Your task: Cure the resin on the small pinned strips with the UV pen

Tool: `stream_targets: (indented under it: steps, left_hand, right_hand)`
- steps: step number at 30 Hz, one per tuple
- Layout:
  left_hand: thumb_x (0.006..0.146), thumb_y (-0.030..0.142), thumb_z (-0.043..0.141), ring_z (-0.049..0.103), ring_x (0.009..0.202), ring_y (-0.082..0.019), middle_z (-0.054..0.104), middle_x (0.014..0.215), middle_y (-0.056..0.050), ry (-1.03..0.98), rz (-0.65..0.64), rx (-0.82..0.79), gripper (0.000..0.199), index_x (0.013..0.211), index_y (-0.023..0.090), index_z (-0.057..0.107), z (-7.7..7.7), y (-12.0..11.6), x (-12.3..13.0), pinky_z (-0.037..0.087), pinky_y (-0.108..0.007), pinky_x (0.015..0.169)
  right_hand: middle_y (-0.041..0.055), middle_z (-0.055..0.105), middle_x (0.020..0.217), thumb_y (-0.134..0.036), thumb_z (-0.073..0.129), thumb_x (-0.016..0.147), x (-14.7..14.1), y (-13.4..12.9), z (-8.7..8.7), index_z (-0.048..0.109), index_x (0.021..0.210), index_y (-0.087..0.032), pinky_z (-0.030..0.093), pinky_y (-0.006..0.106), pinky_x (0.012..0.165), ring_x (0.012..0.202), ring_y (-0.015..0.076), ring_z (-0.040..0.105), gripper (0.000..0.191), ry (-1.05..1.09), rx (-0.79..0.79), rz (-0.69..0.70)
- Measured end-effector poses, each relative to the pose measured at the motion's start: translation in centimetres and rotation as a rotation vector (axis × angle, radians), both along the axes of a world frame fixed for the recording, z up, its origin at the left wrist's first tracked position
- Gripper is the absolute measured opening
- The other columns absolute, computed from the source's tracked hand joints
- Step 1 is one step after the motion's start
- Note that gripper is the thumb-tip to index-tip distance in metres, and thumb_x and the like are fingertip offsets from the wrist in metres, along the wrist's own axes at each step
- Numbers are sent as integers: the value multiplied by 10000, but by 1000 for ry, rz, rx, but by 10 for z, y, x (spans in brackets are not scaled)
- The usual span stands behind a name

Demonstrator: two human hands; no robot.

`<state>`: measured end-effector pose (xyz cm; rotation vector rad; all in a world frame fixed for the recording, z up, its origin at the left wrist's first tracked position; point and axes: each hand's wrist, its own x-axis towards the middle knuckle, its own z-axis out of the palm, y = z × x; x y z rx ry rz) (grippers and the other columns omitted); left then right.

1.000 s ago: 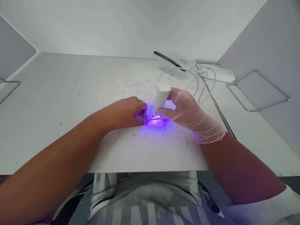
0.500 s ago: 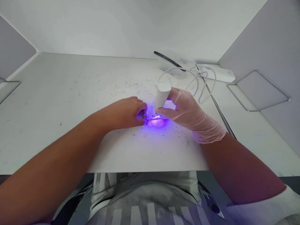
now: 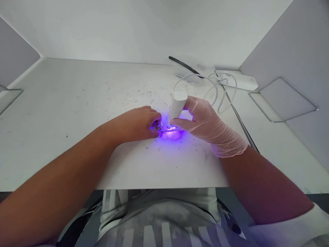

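Right hand (image 3: 204, 113), gloved, is closed round a white handheld lamp (image 3: 179, 97), thumb along its near side, lamp close to upright with the lit end down. Directly under it: a thin flat piece (image 3: 171, 130), roughly mid-worktop left to right, a bit nearer the front edge than the back. Violet light floods it and spills onto the worktop (image 3: 64, 85) on the near side. Left hand (image 3: 141, 121), bare, is curled in a narrow pinch at the piece's left end; glare and the fingers hide the exact contact. Can't tell whether lamp and piece touch. Step in hand, my read: holding the light on one spot while the left steadies the piece. Next move calls for keeping the two aligned, then raising the lamp clear before the piece gets shifted; cable slack looks fine for that. Further out: dark specks (image 3: 144, 92) scattered behind the left hand toward the back edge. White cable (image 3: 217, 91) loops from the lamp top toward the back-right corner, by a long white box (image 3: 239, 81). Left of that box, near the back edge: clear packaging with a black strip (image 3: 183, 64) across it. Wire frame (image 3: 282, 99) sits at the right side.
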<state>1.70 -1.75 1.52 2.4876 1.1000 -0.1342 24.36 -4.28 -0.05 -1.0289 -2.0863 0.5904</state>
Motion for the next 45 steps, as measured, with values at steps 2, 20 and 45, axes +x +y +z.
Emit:
stream_targets:
  steps: [2, 20, 45]
  left_hand:
    - [882, 401, 635, 575, 793, -185, 679, 850, -40, -1, 1, -4, 194, 885, 211, 674, 0, 0, 0, 415, -336, 702]
    - [852, 320, 623, 573, 825, -191, 682, 869, -41, 18, 13, -16, 134, 911, 215, 682, 4, -2, 3, 413, -334, 715]
    - [856, 318, 592, 603, 904, -222, 688, 876, -43, 1, 13, 5, 135, 929, 235, 671, -2, -2, -2, 427, -365, 755]
  right_hand:
    - [22, 702, 890, -308, 734, 856, 0, 0, 0, 699, 920, -209, 506, 368, 760, 809, 191, 663, 123, 2, -4, 0]
    - [18, 700, 896, -295, 730, 856, 1, -1, 1, 685, 914, -218, 504, 370, 764, 811, 190, 657, 107, 4, -32, 16]
    - [16, 711, 938, -261, 725, 857, 0, -6, -2, 671, 889, -230, 516, 376, 779, 856, 198, 656, 70, -12, 2, -64]
